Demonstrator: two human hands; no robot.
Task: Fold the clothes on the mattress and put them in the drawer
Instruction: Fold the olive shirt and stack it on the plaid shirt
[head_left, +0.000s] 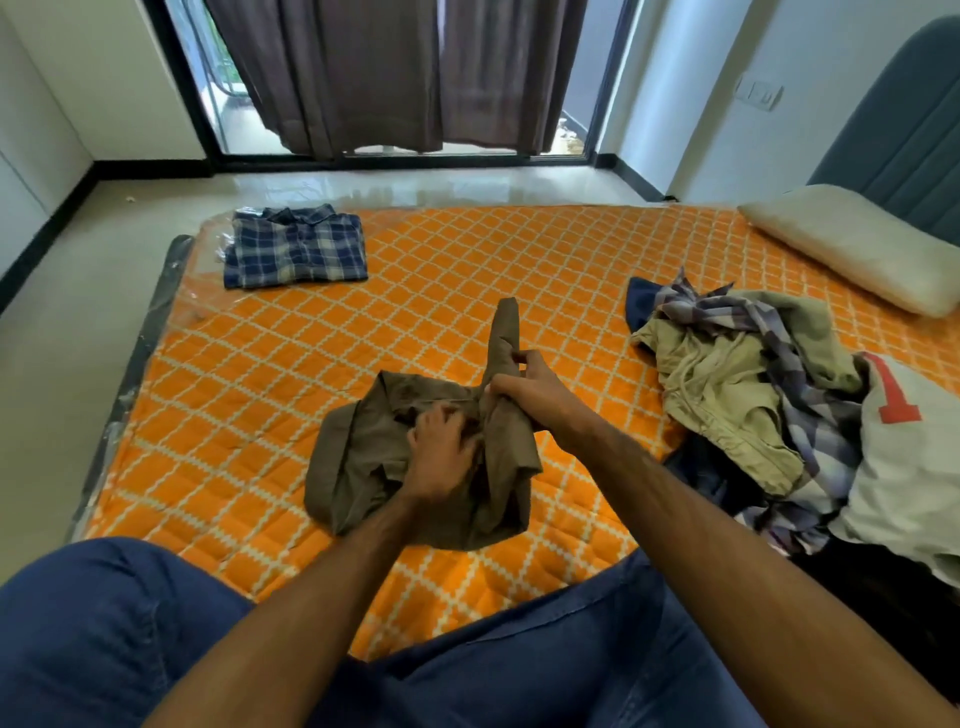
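An olive-brown shirt (363, 457) lies crumpled in the middle of the orange patterned mattress (441, 270), one sleeve stretched away from me. My left hand (439, 454) grips the bunched fabric near the shirt's middle. My right hand (530, 387) pinches the shirt at the base of that sleeve. A folded blue plaid shirt (296, 247) rests at the mattress's far left corner. A heap of unfolded clothes (753, 384) sits on the right: khaki shorts, a plaid shirt, a dark garment, and a white one with red print.
A beige pillow (857, 244) lies at the far right against a grey headboard (904, 130). Beyond the mattress are pale floor tiles (363, 187), dark curtains (395, 73) and a glass door. My knees in blue jeans (104, 623) fill the foreground. No drawer shows.
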